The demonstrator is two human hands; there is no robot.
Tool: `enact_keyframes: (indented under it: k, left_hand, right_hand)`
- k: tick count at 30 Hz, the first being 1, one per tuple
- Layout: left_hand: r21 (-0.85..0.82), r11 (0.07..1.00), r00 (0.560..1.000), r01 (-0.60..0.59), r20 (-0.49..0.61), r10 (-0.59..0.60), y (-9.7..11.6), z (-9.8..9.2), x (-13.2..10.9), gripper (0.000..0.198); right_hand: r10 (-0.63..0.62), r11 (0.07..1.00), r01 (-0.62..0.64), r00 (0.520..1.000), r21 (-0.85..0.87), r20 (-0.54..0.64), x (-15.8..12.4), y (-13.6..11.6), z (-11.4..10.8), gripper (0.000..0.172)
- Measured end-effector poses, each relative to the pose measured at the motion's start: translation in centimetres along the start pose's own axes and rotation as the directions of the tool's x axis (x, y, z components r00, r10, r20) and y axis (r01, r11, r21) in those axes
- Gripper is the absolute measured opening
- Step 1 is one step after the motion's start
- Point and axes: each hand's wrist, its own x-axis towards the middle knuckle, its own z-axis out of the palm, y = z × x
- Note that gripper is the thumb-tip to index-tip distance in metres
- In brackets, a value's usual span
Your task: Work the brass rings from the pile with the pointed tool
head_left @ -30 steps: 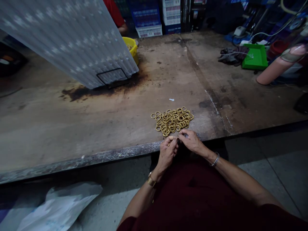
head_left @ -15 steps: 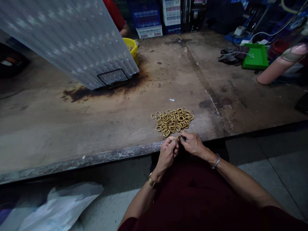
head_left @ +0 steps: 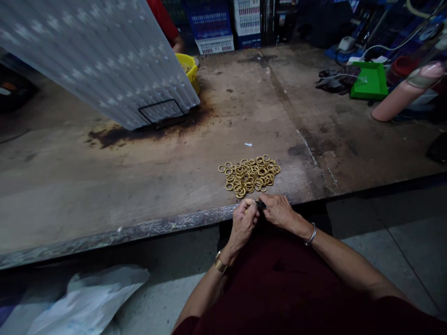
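Observation:
My left hand is closed at the table's front edge, pinching a brass-coloured ring that shows only as a small yellow glint between the fingers. Close beside it, my right hand grips a small dark tool, its tip meeting the left fingertips. Which kind of tool it is, I cannot make out. Just beyond both hands lies a loose pile of brass-coloured rings, some overlapping and a few lying apart at its left side.
The wooden table has a worn front edge. A grey ribbed panel stands at the left, before a yellow basket and a person's arm. To the right are a green tray and a pink bottle. A white bag lies below.
The dark tool in my right hand has shifted left against my left fingertips. The ring seen between the hands is now mostly hidden. The pile looks the same.

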Motion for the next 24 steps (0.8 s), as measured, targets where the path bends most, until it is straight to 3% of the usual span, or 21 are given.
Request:
enact_keyframes:
  k: [3,7,10,14,17,24]
  left_hand:
    - [0.018,1.000,0.999,0.018,0.028,-0.018,0.3,0.0,-0.6,0.039]
    - [-0.106,0.988,0.980,0.112,0.175,-0.093,1.2,0.3,-1.6,0.036]
    - [-0.289,0.940,0.967,0.182,0.223,-0.119,1.6,0.5,-1.4,0.038]
    - [-0.379,0.904,0.969,0.196,0.219,-0.118,1.9,0.2,-0.2,0.039]
    - [-0.415,0.886,0.968,0.207,0.215,-0.126,2.2,-0.5,0.5,0.035]
    - [-0.512,0.819,0.959,0.260,0.239,-0.154,2.9,-1.5,1.5,0.032]
  right_hand:
    - [0.060,0.998,-0.060,0.998,-0.015,-0.011,0.1,0.5,0.0,0.025]
    - [0.136,0.991,-0.136,0.978,0.013,-0.159,0.5,2.0,-0.4,0.025]
    - [0.196,0.981,-0.184,0.936,0.067,-0.294,1.6,3.0,-1.3,0.023]
    - [0.250,0.968,-0.222,0.876,0.116,-0.413,4.6,4.3,-3.3,0.024]
    - [0.271,0.962,-0.253,0.869,0.100,-0.414,7.3,5.4,-4.8,0.023]
    - [0.240,0.971,-0.231,0.935,0.066,-0.262,11.1,6.9,-6.6,0.024]
